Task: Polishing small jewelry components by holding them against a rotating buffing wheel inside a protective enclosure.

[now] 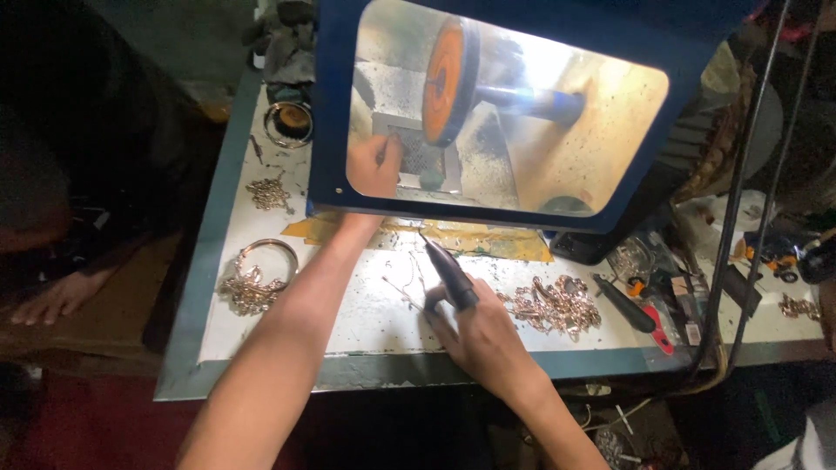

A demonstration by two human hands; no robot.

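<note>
Black pen-shaped tool (450, 271) sits in the right hand (475, 326), fingers closed around its lower end, tip pointing up and away toward the blue shield (331, 113). I'm using that shield as the landmark for everything. The hand rests on the worktop (374, 313) just in front of the shield, probably parked there so the tool is out of the way but ready.

Right of that hand, still in front of the shield, there's a heap of gold-coloured chain pieces (553, 305), then a black-handled tool (623, 303) and a red one (657, 326). On the other side, front-left of the shield, a second chain pile (251, 292) lies against a metal ring (266, 252), with a smaller pile (268, 193) further back beside the shield's left edge. Yellow tape or paper (488, 239) runs along the shield's bottom edge.

The left hand (374, 165) reaches under and behind the shield. Through the window its fingers look pinched together on something small, held next to the orange wheel (448, 83) over a grey grid plate (422, 157). Can't make out what the piece is. My guess is the shield is there to stop grit flying.

Past the shield's left edge, a round tin (289, 122). No labels I can read anywhere.
</note>
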